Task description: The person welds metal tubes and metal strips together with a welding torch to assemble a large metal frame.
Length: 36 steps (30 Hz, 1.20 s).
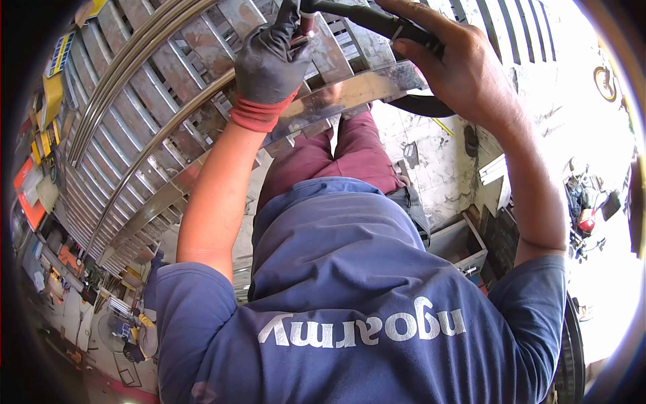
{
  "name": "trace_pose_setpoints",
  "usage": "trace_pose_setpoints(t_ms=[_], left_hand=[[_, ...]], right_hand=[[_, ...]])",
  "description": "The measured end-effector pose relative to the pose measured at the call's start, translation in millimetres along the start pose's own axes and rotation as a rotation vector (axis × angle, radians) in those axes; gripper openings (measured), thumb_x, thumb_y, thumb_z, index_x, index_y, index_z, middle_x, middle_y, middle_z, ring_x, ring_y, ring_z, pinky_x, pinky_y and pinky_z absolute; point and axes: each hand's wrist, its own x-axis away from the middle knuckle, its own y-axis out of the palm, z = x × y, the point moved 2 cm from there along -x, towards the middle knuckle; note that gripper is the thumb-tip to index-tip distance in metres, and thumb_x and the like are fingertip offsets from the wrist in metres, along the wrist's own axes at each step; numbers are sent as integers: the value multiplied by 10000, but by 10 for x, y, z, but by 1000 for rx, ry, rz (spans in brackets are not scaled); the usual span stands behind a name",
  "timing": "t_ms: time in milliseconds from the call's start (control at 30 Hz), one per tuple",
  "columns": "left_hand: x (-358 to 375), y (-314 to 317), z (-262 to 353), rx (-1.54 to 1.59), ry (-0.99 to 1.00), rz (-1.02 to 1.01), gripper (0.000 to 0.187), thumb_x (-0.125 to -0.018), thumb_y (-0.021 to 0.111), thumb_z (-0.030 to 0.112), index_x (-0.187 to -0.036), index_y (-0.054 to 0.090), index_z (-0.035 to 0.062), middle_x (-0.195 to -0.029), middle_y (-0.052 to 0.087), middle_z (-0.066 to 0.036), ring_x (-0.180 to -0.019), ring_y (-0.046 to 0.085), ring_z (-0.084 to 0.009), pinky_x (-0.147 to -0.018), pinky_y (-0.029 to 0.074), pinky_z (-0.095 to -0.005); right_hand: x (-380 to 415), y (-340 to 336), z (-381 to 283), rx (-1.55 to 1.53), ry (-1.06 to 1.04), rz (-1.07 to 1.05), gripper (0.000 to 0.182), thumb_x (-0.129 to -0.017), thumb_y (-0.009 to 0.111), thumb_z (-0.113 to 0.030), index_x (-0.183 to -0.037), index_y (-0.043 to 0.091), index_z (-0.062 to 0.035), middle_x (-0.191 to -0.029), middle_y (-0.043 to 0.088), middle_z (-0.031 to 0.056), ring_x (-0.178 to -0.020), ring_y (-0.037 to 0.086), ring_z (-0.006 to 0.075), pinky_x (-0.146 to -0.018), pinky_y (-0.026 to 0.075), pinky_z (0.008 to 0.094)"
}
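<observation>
Right hand: bare, closed around a black-handled tool.
Left hand: gloved, fingers curled beside the tool's reddish end (grip unclear).
Tool: above the slatted bench.
Rods: bundled, to the left.

Arms held forward, hands raised; left hand (gloved, unlike right) bunched, fingers curled; right hand bare, thumb and fingers bent inward.
</observation>
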Motion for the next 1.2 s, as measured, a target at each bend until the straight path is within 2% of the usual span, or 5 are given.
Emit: trace_pose_setpoints(t_ms=[633, 667, 800, 1067, 1200], left_hand=[[160, 54, -144, 108, -81, -76, 878, -875, 906, 136, -1666, 526, 165, -1057, 814, -42, -910, 766, -264, -804, 628, -391], [158, 48, -151, 138, -70, -94, 871, -878, 902, 138, -1663, 527, 161, -1060, 811, -44, -918, 765, -268, -833, 625, -405], [167, -29, -199, -12, 17, -96, 848, -899, 880, 145, -1667, 518, 143, -1067, 797, -59, -948, 757, -287, -969, 589, -467], [294, -118, -262, -44, -80, -193, 891, -825, 873, 151, -1653, 544, 141, -1099, 772, -82, -1021, 731, -311, -1107, 490, -530], [167, -106, -198, -3, -102, -84, 727, -833, 892, 84, -1526, 676, 129, -926, 810, -24, -821, 742, -265, -851, 603, -434]], right_hand=[[372, -154, -45, 146, 609, 196, 728, -985, 798, -160, -1654, 513, -122, -1070, 815, 197, -947, 781, 279, -868, 590, 388], [547, 80, 371, 165, 173, 379, 741, -1018, 803, -138, -1689, 505, -238, -849, 701, 30, -733, 569, 92, -678, 481, 277], [720, 132, 388, 89, 297, 412, 726, -1012, 781, -100, -1678, 520, -223, -815, 629, 5, -692, 501, 77, -648, 443, 261], [842, 129, 365, 26, 332, 396, 689, -1027, 791, -137, -1658, 514, -162, -969, 772, 144, -813, 737, 164, -750, 588, 328], [863, 91, 337, 19, 331, 393, 685, -1027, 784, -126, -1657, 520, -175, -920, 744, 119, -757, 679, 142, -718, 573, 333]])
